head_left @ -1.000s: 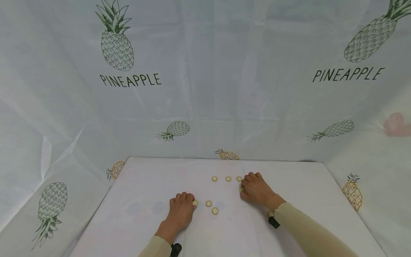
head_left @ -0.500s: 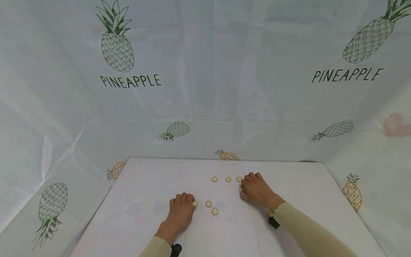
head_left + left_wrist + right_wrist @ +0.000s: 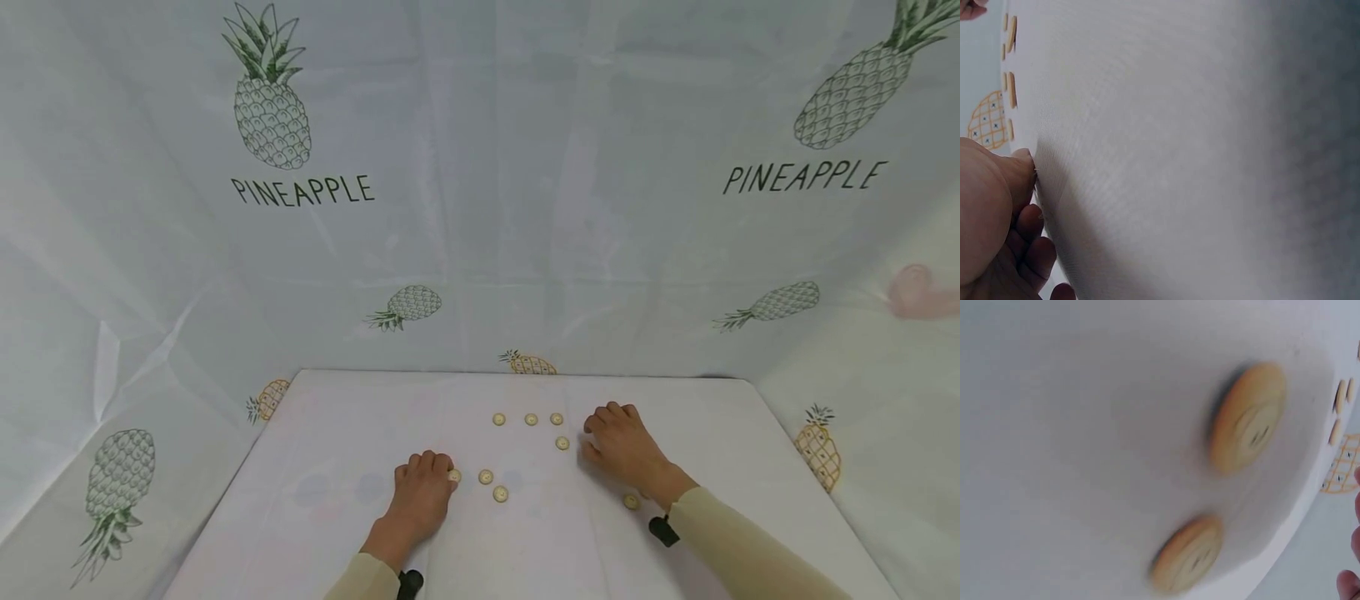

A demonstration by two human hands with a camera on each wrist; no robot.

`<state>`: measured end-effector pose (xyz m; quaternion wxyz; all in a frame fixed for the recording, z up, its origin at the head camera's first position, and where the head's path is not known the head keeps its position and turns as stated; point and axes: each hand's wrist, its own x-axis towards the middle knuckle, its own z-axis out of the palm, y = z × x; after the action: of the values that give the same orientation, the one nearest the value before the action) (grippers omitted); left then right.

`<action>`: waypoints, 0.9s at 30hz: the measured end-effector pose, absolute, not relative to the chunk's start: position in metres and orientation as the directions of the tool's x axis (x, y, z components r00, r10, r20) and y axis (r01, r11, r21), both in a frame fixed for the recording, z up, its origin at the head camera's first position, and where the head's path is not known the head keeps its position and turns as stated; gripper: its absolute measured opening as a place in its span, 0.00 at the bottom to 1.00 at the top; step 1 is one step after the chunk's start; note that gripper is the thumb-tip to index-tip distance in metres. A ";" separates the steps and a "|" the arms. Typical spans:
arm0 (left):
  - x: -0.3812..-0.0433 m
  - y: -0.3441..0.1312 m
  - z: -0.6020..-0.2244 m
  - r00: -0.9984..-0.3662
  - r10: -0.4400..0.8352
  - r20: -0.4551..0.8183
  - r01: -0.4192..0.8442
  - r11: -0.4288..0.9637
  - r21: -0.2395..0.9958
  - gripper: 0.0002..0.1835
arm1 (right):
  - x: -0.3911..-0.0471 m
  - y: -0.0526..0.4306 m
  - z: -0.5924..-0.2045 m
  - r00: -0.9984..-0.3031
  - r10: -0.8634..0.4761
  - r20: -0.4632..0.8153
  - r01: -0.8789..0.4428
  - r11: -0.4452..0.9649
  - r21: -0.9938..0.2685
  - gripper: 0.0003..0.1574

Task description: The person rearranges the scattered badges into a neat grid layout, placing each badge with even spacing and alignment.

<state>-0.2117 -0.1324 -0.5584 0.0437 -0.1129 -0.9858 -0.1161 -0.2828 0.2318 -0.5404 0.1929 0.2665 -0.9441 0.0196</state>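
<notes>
Several small round tan wooden buttons, each with a dished centre and small dark marks, lie on the white-covered table. My left hand is low on the table, fingers curled, with the button at its thumb and index fingertips. In the left wrist view the thumb reaches down to the cloth, and that button is hidden. My right hand is just right of another button, apart from it, its fingers loosely bent and holding nothing. Beneath the right wrist lies a button; the right wrist view shows a second button beside it.
A back row holds three buttons, one of them a button at its left end. Between the hands lie a button and another button. A white pineapple-print sheet hangs behind the table.
My right hand has let go of the button at its fingertips and moved to the right, leaving that button on the table. The left hand keeps its place.
</notes>
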 end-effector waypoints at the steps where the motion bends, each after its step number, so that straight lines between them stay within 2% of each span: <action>1: -0.212 -0.133 -0.559 -0.970 0.215 0.111 0.235 0.948 0.216 0.12 | -0.280 0.236 -0.540 -0.782 -0.490 0.385 -0.507 0.860 0.063 0.09; 9: -0.212 -0.135 -0.559 -0.968 0.229 0.099 0.246 0.944 0.219 0.11 | -0.256 0.268 -0.535 -0.745 -0.508 0.432 -0.518 0.849 0.105 0.08; 19: -0.214 -0.134 -0.560 -0.969 0.228 0.096 0.243 0.949 0.201 0.12 | -0.224 0.294 -0.538 -0.638 -0.641 0.427 -0.621 0.756 0.206 0.18; 27: -0.212 -0.132 -0.561 -0.971 0.213 0.108 0.231 0.955 0.188 0.12 | -0.213 0.295 -0.552 -0.587 -0.684 0.433 -0.646 0.718 0.260 0.14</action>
<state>-0.2122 -0.1319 -0.5608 0.0431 -0.1124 -0.9877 -0.1000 -0.2126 0.2952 -0.5517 0.2588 0.3735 -0.8900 -0.0374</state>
